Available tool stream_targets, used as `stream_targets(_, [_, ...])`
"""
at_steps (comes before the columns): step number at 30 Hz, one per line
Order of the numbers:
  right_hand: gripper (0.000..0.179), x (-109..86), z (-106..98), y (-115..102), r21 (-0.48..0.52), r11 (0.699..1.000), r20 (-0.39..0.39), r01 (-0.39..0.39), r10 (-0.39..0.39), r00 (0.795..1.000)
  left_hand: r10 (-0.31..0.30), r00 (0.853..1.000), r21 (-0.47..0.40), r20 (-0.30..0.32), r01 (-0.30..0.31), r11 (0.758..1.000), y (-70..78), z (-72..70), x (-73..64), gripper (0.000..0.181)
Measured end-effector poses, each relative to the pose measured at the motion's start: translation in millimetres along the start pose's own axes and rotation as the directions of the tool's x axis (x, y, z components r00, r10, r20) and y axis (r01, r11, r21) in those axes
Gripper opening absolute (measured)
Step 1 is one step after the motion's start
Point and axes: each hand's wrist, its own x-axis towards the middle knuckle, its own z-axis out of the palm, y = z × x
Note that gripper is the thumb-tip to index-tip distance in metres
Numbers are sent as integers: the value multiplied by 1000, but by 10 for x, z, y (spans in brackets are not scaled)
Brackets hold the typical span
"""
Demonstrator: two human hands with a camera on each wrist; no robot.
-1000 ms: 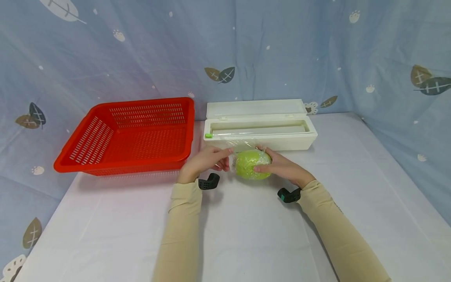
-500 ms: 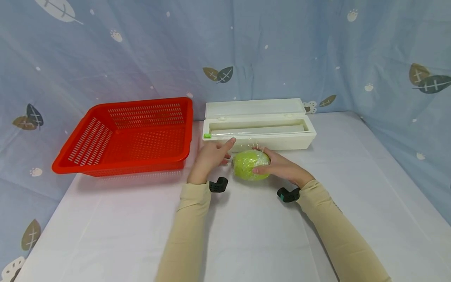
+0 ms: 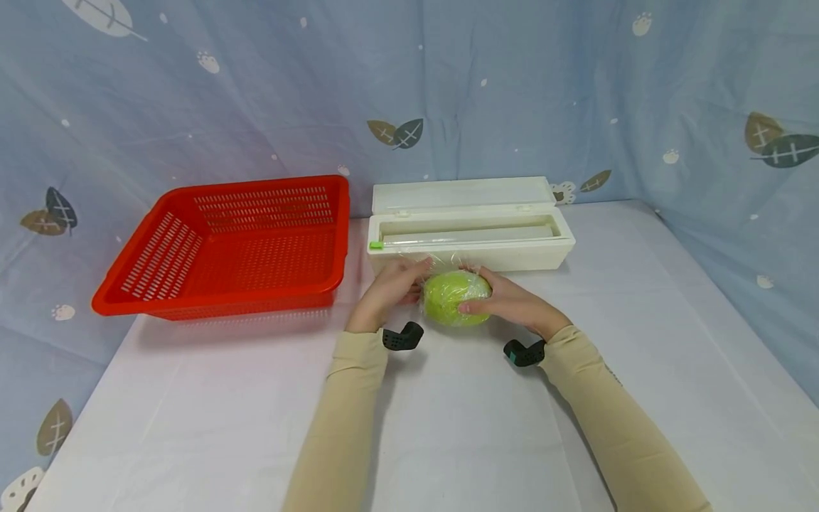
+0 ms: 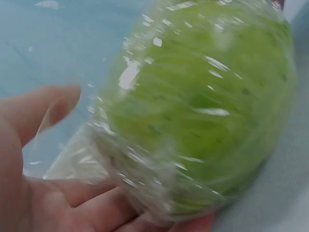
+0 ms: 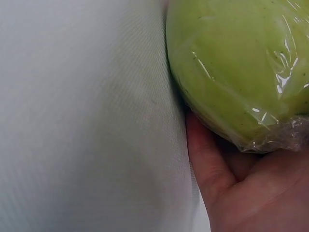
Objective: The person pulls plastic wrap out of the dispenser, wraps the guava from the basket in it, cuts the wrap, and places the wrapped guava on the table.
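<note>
An oval green fruit in clear cling film sits on the table just in front of the white box. My right hand holds its right side, thumb at the near side and fingers round the back. My left hand is at the fruit's left end. In the left wrist view, the left thumb stands apart from the fingers, with thin film across it. The left fingers lie beneath the fruit's wrapped end, where loose cling film bunches. In the right wrist view, gathered film shows beside the right palm.
Behind the fruit stands a long white dispenser box with its lid raised, a roll inside and a green slider on its front edge. A red plastic basket stands at the left. A patterned blue curtain hangs behind.
My left hand has shifted right and turned at the fruit's left end; its thumb rose, then came down beside the film. My right hand keeps its hold on the fruit.
</note>
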Motion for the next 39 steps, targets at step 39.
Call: stream_targets(39, [72,6,11,14,45,998,-41,46,-44,998,119,992,-133,-33,-123,984,-152,274,39,33])
